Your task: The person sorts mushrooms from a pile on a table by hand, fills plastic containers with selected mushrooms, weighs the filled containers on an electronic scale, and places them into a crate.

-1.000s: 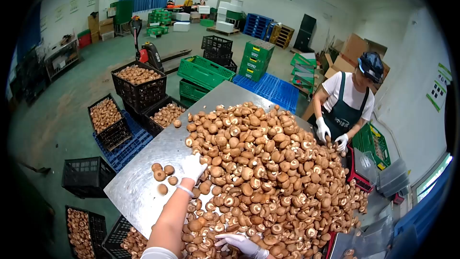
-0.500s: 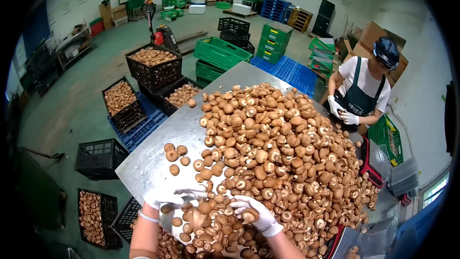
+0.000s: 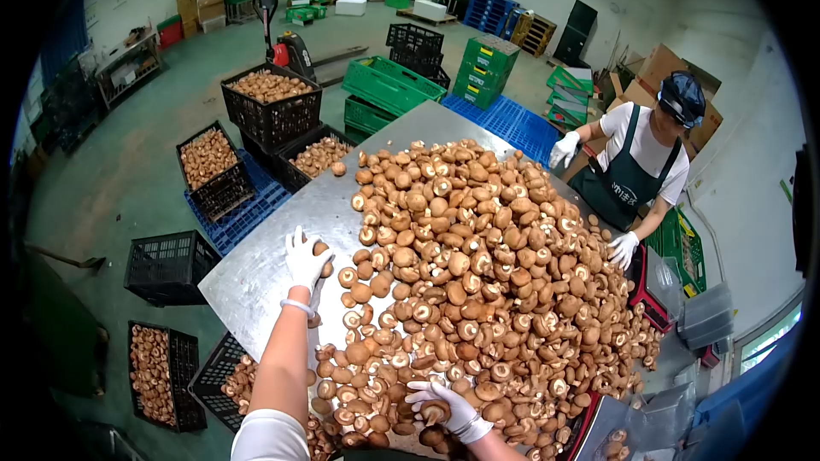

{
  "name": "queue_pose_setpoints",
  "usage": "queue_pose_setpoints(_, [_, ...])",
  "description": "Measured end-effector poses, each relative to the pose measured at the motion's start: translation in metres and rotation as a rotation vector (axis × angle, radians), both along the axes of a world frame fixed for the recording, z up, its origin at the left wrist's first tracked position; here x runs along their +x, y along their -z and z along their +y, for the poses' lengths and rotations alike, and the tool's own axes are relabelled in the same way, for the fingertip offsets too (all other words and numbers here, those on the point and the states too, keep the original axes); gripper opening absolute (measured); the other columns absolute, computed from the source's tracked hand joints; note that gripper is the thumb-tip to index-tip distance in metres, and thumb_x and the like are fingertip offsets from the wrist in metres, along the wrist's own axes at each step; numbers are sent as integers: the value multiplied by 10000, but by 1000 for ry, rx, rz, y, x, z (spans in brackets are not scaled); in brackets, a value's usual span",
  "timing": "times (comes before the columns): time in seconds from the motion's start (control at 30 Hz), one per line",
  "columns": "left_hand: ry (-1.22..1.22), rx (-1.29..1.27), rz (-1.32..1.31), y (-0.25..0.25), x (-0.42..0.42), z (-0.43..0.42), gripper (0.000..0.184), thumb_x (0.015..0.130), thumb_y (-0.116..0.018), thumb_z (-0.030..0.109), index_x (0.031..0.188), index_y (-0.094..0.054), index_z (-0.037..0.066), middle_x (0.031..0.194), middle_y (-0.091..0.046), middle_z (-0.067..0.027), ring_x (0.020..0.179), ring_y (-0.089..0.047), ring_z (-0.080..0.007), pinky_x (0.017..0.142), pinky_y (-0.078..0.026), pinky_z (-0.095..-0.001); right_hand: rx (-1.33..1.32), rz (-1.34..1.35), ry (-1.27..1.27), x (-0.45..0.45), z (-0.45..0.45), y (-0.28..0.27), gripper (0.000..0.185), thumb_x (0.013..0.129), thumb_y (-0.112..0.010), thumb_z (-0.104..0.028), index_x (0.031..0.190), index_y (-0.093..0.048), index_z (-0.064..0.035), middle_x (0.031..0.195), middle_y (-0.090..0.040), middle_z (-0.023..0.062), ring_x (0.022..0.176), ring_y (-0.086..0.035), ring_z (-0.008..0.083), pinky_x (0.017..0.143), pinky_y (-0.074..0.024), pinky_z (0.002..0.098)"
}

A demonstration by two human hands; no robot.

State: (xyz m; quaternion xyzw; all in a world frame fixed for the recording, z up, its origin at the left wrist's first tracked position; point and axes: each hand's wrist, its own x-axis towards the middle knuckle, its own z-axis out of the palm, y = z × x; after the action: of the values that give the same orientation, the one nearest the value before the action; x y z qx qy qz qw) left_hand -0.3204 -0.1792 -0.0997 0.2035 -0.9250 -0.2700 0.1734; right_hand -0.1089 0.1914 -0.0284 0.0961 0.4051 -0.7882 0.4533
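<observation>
A large heap of brown shiitake mushrooms (image 3: 487, 230) covers much of the metal table (image 3: 265, 290). My left hand (image 3: 303, 263), in a white glove, reaches out over the table's left part with fingers extended. Beside its fingers lie a few loose mushrooms (image 3: 326, 269), partly hidden by the hand. Low in the view, my gloved right hand (image 3: 451, 405) curls around a single mushroom (image 3: 435, 412). Smaller mushrooms (image 3: 367, 376) spread over the table between my two arms.
Across the heap stands a co-worker (image 3: 636, 158) in a dark apron, gloved hands apart. Black crates (image 3: 272, 111) of mushrooms stand left of the table, some on a blue pallet (image 3: 243, 213). Green crates (image 3: 393, 85) are beyond it. A red-edged scale (image 3: 649, 290) sits at right.
My left hand has moved forward and left to the loose mushrooms. My right hand has shifted slightly down, keeping a mushroom. The co-worker's hands have separated, one now at the heap's edge.
</observation>
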Motion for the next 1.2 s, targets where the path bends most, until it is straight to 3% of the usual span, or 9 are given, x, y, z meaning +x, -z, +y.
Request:
queue_pose_setpoints(0.23, [254,105,17,-20,21,-15,378,651,-781,322,882,-674,43,981,-598,-145,964,-554,-322,832,-461,-401,-72,74,-74,4,-18,6,510,1013,-367,-343,1326,-436,54,1097,-632,123,927,-586,156,823,-468,255])
queue_pose_setpoints(0.33, [166,865,69,-20,38,-18,255,810,-715,290,871,-669,47,842,-606,-60,667,-567,-181,662,-481,-304,-78,105,-90,0,-25,5,507,1013,-353,-330,1310,-441,72,1087,-635,130,924,-588,165,841,-465,275])
queue_pose_setpoints(0.47, [51,2018,209,-65,82,6,486,940,-488,506,1150,-538,70,954,-585,-52,837,-591,-147,587,-496,-251,-27,209,-52,-6,-28,-6,479,1014,-357,-301,1279,-464,83,1016,-648,119,872,-599,173,809,-489,301])
queue_pose_setpoints(0.53, [340,1432,241,-34,99,16,439,950,-483,418,1206,-479,62,1055,-565,-92,922,-585,-202,613,-510,-274,-61,261,-13,-12,-26,-8,426,1012,-390,-260,1292,-466,53,993,-640,91,858,-599,159,776,-498,294])
queue_pose_setpoints(0.63, [279,2126,84,-81,128,59,622,925,-371,627,1148,-523,66,1123,-602,-138,915,-631,-248,548,-511,-270,59,476,67,-20,-33,-28,422,983,-475,-193,1351,-433,9,1131,-607,103,872,-593,138,778,-484,257])
queue_pose_setpoints(0.77, [664,1581,-164,-84,179,100,529,999,-307,495,1107,-569,48,919,-591,-49,757,-544,-140,578,-418,-218,480,876,85,-12,-44,-59,685,887,-603,-134,1470,-253,-52,1393,-435,130,951,-591,147,887,-471,278])
queue_pose_setpoints(0.9, [622,1352,-413,-104,244,129,432,1024,-378,365,1042,-638,21,712,-508,58,651,-424,-59,563,-360,-219,720,1408,-163,12,-59,-55,438,863,-648,-172,1262,-547,-22,1201,-606,114,1092,-586,207,942,-448,296])
queue_pose_setpoints(1.1, [773,1281,-282,-119,309,61,363,981,-470,304,1111,-640,11,1096,-662,-97,1022,-607,-182,901,-467,-302,22,465,-19,31,-40,-32,363,974,-502,-207,1267,-502,8,1165,-602,122,963,-597,165,852,-487,293])
queue_pose_setpoints(1.2, [753,475,-416,-134,319,16,321,871,-652,265,1091,-659,32,1071,-672,-118,1007,-636,-226,880,-488,-338,-88,265,192,28,-17,-28,378,1004,-420,-259,1280,-440,-1,1153,-574,151,967,-609,239,801,-529,321])
